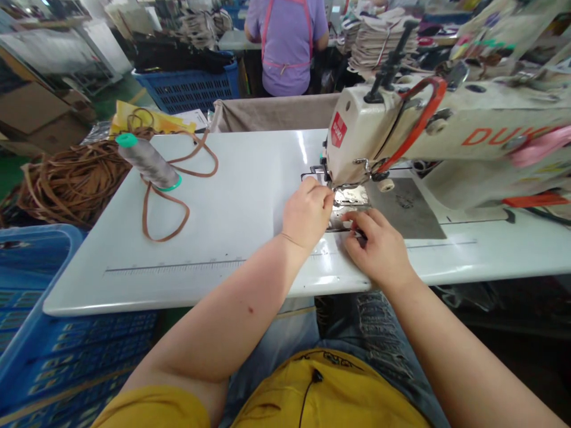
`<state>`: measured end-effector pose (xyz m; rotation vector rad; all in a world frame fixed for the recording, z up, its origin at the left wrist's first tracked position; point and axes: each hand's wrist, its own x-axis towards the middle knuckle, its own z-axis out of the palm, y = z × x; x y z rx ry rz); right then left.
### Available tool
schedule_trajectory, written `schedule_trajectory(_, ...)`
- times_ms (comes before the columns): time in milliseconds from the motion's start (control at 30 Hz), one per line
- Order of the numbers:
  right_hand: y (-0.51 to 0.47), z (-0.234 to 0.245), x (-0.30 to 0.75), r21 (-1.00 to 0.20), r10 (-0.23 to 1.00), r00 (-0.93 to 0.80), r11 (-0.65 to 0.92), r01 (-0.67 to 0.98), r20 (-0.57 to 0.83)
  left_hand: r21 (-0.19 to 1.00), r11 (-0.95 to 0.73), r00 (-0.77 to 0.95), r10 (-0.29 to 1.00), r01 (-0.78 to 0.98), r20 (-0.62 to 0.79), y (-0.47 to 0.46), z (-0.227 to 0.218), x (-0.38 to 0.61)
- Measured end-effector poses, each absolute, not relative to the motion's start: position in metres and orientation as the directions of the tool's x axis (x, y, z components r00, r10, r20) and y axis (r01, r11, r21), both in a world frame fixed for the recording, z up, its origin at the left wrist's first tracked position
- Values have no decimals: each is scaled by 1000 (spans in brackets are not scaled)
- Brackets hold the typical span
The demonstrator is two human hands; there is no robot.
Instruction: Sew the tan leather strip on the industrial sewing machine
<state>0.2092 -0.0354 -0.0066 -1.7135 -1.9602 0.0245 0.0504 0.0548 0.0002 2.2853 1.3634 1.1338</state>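
My left hand [307,214] is curled, its fingertips pinched together right at the needle and presser foot of the white sewing machine [379,128]. What they pinch is too small to make out. My right hand [379,246] rests on the table in front of the metal needle plate [352,196], fingers bent and pressed onto something small and dark that I cannot name. A loose brown strap [165,208] loops across the white table [232,208] to the left.
A grey thread cone [149,163] with a green base lies on its side at the table's left. A pile of brown straps [71,178] sits beyond the left edge. Blue crates [40,333] stand at lower left. Another person [288,41] works at the back.
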Motion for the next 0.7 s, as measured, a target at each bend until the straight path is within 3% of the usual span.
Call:
schedule_trajectory(433, -35, -8, 208, -350, 922, -52, 197, 916, 383, 472, -537, 260, 806, 699, 533, 52, -3, 55)
schedule_trajectory(700, -35, -7, 208, -346, 924, -51, 192, 918, 378, 485, -540, 255, 805, 688, 535, 54, -5, 55)
